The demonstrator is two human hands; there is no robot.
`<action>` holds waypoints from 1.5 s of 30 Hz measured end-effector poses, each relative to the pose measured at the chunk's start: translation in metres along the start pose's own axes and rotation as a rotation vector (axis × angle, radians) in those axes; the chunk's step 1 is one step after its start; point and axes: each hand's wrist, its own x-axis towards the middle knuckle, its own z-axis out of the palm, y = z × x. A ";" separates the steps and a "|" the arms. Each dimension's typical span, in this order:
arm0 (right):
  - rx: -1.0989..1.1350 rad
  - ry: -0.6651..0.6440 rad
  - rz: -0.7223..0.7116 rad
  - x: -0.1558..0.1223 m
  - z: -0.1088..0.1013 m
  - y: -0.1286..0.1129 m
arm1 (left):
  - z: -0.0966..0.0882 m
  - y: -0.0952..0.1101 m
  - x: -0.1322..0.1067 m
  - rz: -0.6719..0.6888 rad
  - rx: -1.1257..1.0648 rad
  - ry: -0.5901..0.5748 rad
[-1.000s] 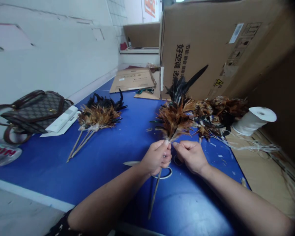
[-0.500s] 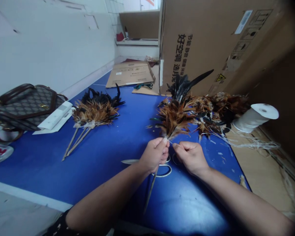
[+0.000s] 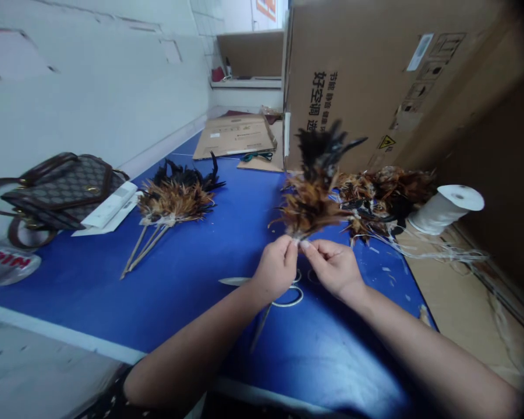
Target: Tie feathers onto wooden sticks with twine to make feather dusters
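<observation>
Packet (image 3: 11, 266): red-lettered, cut off at your far left, on the blue desk (image 3: 240, 233) by its near edge.
Handbag (image 3: 70, 189): patterned, along the desk's left edge; papers (image 3: 109, 209) lie against it.
Bundles (image 3: 179, 201): black and brown feathers on sticks, lying toward the left edge, stick ends angled to the near edge.
Scissors (image 3: 232, 281): flat on the desk, partly hidden by your left hand (image 3: 276, 267).
Left grip: your fingers are closed round the neck of the feather duster (image 3: 312, 203).
Duster's place: above the desk, right of middle; blurred plumes toward the far edge, stick (image 3: 259, 326) slanting toward the near edge.
Right grip: your right hand (image 3: 336, 267) has thumb and fingers pressed together beside your left thumb; you cannot tell whether a strand is between.
Loose feathers (image 3: 384, 192): heaped by the far right corner, before the large box (image 3: 375, 75).
Spool (image 3: 448, 209): white, on cardboard (image 3: 445, 297) beside the right edge, near tangled strands (image 3: 441, 253).
</observation>
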 end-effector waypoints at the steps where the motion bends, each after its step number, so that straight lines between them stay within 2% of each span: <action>1: -0.013 0.001 -0.004 -0.001 -0.002 -0.003 | 0.000 0.003 -0.002 0.124 0.171 0.022; 3: -0.050 -0.001 0.007 -0.002 -0.005 -0.009 | 0.001 0.008 -0.006 0.338 0.483 0.055; 4: -0.070 0.005 0.018 -0.002 -0.007 -0.011 | 0.001 0.008 -0.008 0.394 0.570 0.063; 9: -0.108 0.052 0.060 0.002 -0.018 -0.015 | 0.007 -0.002 -0.021 0.478 0.795 -0.023; 13: -0.015 0.111 0.010 0.002 -0.028 -0.017 | 0.013 -0.003 -0.029 0.488 0.742 -0.071; 17: -0.024 0.041 0.040 -0.003 -0.036 -0.011 | 0.004 0.014 -0.021 0.522 0.518 -0.171; 19: 0.009 0.003 0.110 -0.006 -0.038 -0.004 | -0.006 0.021 -0.012 0.451 0.406 -0.103; 21: 0.077 -0.012 0.150 -0.007 -0.038 0.004 | -0.019 0.024 -0.005 0.408 0.371 0.043; 24: 0.147 -0.005 0.154 -0.006 -0.035 0.011 | -0.033 0.020 -0.003 0.477 0.481 0.303; 25: 0.158 0.001 0.154 -0.005 -0.035 0.012 | -0.036 0.017 -0.005 0.495 0.532 0.343; 26: 0.158 0.003 0.156 -0.005 -0.034 0.012 | -0.037 0.015 -0.008 0.486 0.565 0.336; 28: 0.133 -0.001 0.155 -0.005 -0.033 0.012 | -0.034 0.010 -0.015 0.349 0.526 0.199; 31: 0.087 -0.020 0.136 -0.006 -0.030 0.011 | -0.022 0.005 -0.022 0.022 0.264 -0.090; 33: 0.109 -0.032 0.132 -0.007 -0.028 0.011 | -0.014 0.003 -0.023 -0.091 0.095 -0.181; 35: 0.159 -0.045 0.142 -0.008 -0.026 0.012 | -0.008 0.001 -0.021 -0.123 -0.018 -0.161; 39: 0.199 -0.075 0.138 -0.009 -0.024 0.014 | -0.001 0.002 -0.015 -0.150 -0.138 -0.024; 45: 0.152 -0.177 0.065 -0.011 -0.027 0.023 | 0.004 0.003 -0.009 -0.213 -0.267 -0.003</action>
